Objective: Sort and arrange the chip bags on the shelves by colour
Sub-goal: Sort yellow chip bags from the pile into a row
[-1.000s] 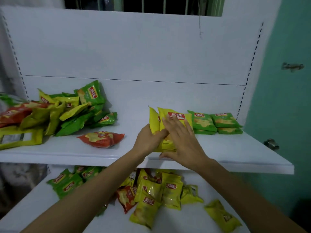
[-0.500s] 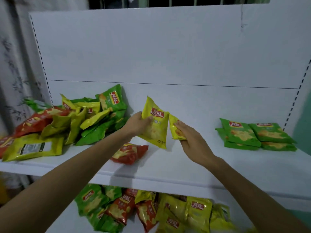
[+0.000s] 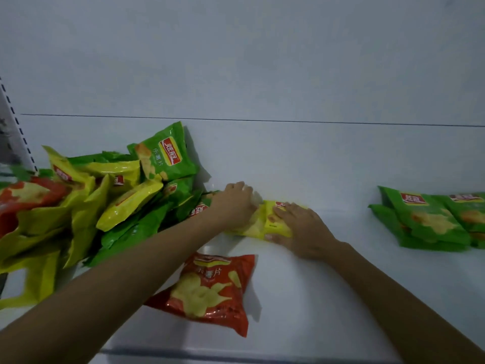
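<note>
Together, left hand (image 3: 233, 206) (grip unclear) and flat right hand (image 3: 301, 228) press yellow bags (image 3: 274, 226) near shelf's (image 3: 328, 290) back edge.

Two yellow bags (image 3: 274, 225) lie under my left grip (image 3: 233, 206) and right grip (image 3: 301, 227). I count two red bags: one alone in front (image 3: 210, 287) and one in the heap (image 3: 26, 193). At the right are four green bags (image 3: 425, 219), as far as I can tell. The heap's (image 3: 126, 206) green and yellow bags overlap too much to count. There is one shelf (image 3: 315, 298).
</note>
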